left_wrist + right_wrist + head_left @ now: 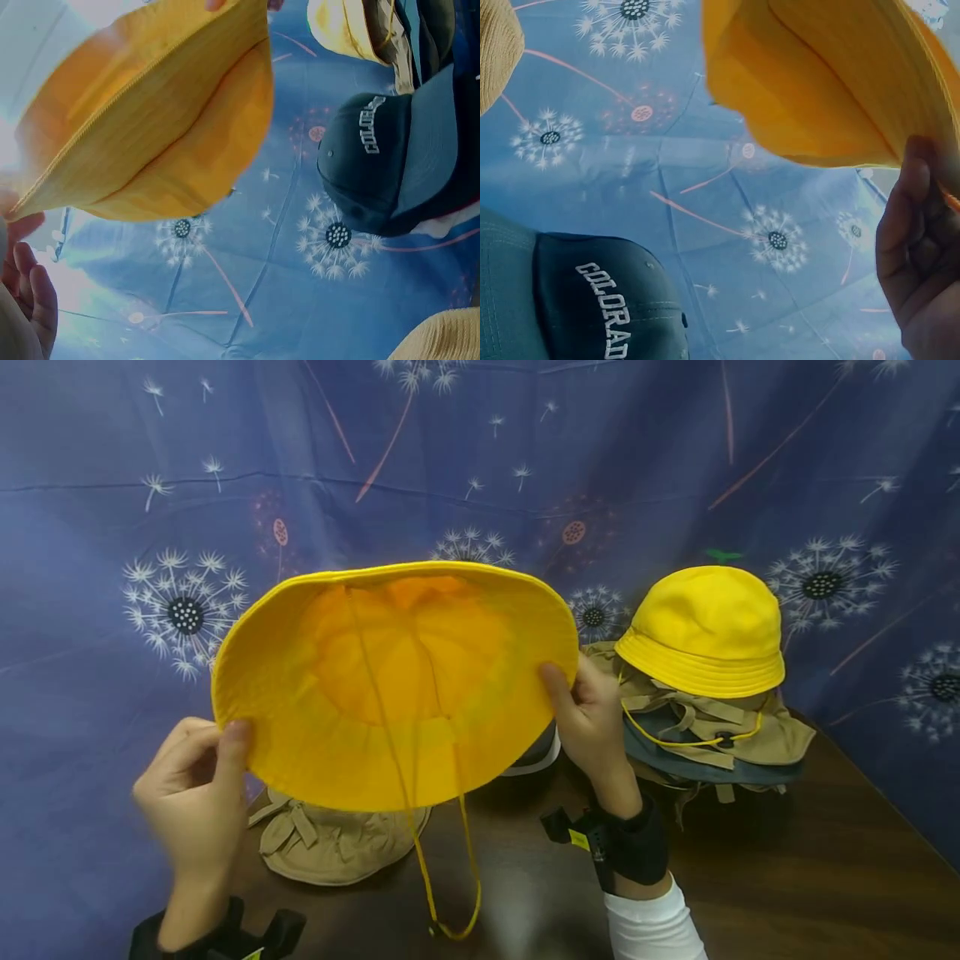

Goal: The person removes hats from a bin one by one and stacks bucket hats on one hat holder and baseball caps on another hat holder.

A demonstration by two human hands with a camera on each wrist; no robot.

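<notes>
A yellow bucket hat (pixel 405 652) is held up in front of me with its inside facing the head camera. My left hand (pixel 191 785) pinches the brim at its left edge, thumb on the inner face. On the opposite edge my right hand (pixel 596 722) pinches the brim the same way. A yellow chin cord (pixel 472 893) with a small dark stopper hangs in a loop below the hat. The left wrist view shows the hat's brim (pixel 150 120) from the side. In the right wrist view, fingers (pixel 911 180) grip the brim's edge.
Another yellow bucket hat (pixel 705 631) tops a stack of tan and dark hats (pixel 787 735) at the right. A tan hat (pixel 337 852) lies behind the held hat on the dark wooden table (pixel 847 877). A dark "COLORADO" cap (pixel 367 161) shows behind. A blue dandelion curtain (pixel 90 527) hangs behind.
</notes>
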